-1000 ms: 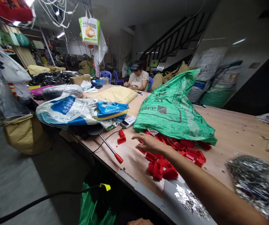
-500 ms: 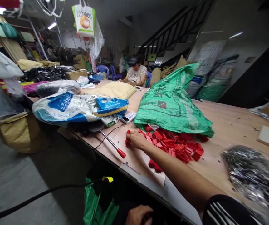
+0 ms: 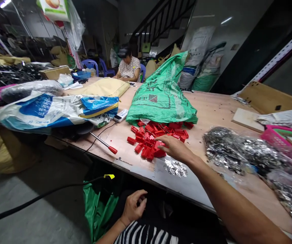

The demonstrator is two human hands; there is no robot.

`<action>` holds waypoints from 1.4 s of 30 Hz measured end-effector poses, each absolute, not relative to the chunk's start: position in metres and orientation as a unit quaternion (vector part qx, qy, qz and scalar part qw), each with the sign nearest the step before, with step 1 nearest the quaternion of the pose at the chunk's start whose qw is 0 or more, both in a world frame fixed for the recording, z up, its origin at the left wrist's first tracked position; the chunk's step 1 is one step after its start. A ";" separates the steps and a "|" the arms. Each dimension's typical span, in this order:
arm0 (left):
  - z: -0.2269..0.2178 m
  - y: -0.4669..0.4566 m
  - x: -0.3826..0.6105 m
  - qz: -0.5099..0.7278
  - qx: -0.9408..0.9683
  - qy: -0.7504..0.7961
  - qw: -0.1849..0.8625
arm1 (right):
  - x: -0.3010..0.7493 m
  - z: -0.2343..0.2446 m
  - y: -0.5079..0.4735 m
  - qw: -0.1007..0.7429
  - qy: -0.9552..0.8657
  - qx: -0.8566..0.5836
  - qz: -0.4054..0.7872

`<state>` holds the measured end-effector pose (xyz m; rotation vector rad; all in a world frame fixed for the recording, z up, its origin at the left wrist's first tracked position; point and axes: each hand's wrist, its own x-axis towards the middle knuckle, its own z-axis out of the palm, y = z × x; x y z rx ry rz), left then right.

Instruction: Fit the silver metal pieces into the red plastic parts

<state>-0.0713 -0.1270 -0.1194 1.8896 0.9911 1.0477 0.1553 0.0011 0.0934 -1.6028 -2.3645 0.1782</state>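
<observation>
Right hand (image 3: 174,147) outstretched, left hand (image 3: 133,207) loosely curled

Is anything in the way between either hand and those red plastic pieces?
Nothing visible blocks the right hand: its fingers are right by the red plastic pieces. The left hand is lower, with the near edge of the table between it and them.

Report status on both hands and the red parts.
Right hand at red parts, grip unclear. Left hand half-curled, apparently empty. Green sack overlaps the parts' far side.
</observation>
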 end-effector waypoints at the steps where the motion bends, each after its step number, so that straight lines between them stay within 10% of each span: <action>1: -0.113 -0.127 -0.072 0.405 0.737 0.389 0.376 | 0.167 0.090 -0.015 0.173 -0.794 -0.578 0.070; 13: -0.015 -0.031 -0.027 0.414 0.772 0.477 0.076 | 0.239 0.038 -0.176 0.322 -0.583 -0.740 0.093; 26: -0.007 -0.002 -0.031 0.423 0.702 0.555 0.140 | 0.281 0.014 -0.225 0.275 -0.527 -0.802 0.058; 35: 0.029 -0.064 -0.002 0.465 0.353 0.430 0.688 | 0.260 0.013 -0.193 0.229 -0.566 -0.792 0.009; 42: 0.027 -0.112 0.013 0.374 0.303 0.363 0.797 | 0.254 0.011 -0.175 0.172 -0.588 -0.790 -0.033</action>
